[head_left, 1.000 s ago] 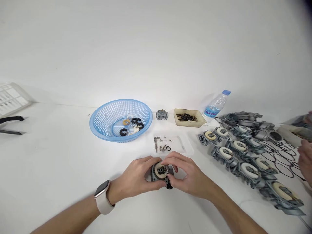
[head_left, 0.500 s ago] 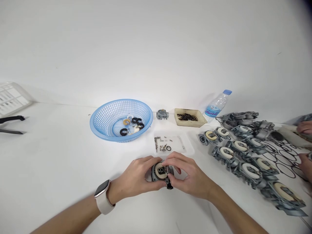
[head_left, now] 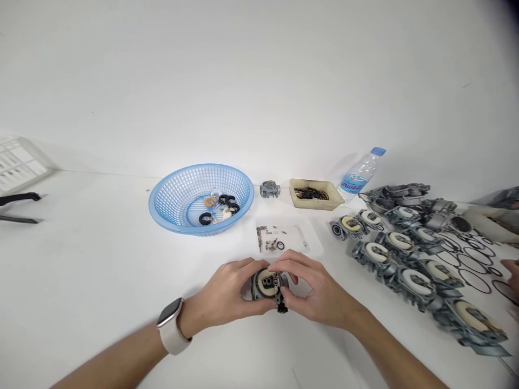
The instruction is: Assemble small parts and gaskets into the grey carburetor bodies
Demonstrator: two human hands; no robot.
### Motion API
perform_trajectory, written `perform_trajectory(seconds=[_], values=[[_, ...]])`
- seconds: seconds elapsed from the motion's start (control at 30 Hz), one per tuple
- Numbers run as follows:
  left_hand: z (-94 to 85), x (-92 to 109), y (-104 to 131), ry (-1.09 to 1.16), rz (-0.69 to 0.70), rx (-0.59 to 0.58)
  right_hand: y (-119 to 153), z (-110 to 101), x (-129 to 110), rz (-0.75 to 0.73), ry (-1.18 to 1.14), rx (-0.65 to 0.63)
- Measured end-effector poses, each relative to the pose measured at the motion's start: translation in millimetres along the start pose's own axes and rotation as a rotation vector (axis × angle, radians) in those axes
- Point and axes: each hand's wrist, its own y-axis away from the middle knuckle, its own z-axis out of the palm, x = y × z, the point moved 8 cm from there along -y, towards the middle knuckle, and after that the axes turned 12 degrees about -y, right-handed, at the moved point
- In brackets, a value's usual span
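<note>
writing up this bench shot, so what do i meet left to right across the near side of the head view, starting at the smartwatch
smartwatch → left hand → carburetor in the hands → right hand → cluster of carburetors with pale floats

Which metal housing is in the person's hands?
The metal housing at lower centre, before the pale tray: left hand and right hand both hold it. The other housings sit apart, beyond the tray or at right.
</note>
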Motion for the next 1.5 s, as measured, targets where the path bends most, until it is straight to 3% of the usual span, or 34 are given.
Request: perform_trajectory(seconds=[1.2,1.5], values=[[0.6,0.8,0.4,-0.029,0.011,0.003,0.2,2.0,-2.4,-0.045,-0.037,-0.002],[-1.4,1.6,-0.1,0.003,-0.009,-0.011,1.2,0.5,0.2,0.033,-0.02,0.006]])
